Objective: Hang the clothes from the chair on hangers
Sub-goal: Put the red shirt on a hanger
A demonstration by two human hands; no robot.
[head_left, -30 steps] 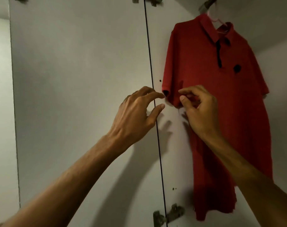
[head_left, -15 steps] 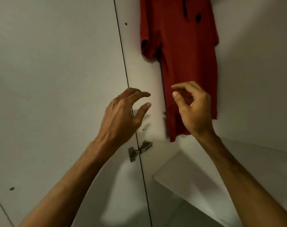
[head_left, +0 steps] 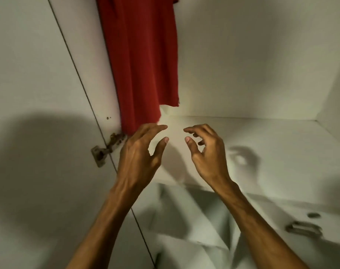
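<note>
A red shirt (head_left: 144, 61) hangs inside a white wardrobe at the upper middle; only its lower body and hem show, and the hanger and collar are out of frame. My left hand (head_left: 141, 154) is just below the hem, fingers loosely spread and holding nothing. My right hand (head_left: 206, 152) faces it a short way to the right, fingers relaxed and empty. Neither hand touches the shirt. No chair is in view.
A white wardrobe door (head_left: 39, 94) stands open on the left, with a metal hinge (head_left: 105, 150) by my left hand. A white shelf (head_left: 272, 152) runs under the shirt. A drawer front with a metal handle (head_left: 304, 229) is at the lower right.
My right hand let go of the shirt sleeve. Both hands dropped away from the shirt and opened. The view tilted down, so the shirt's collar and hanger left the frame.
</note>
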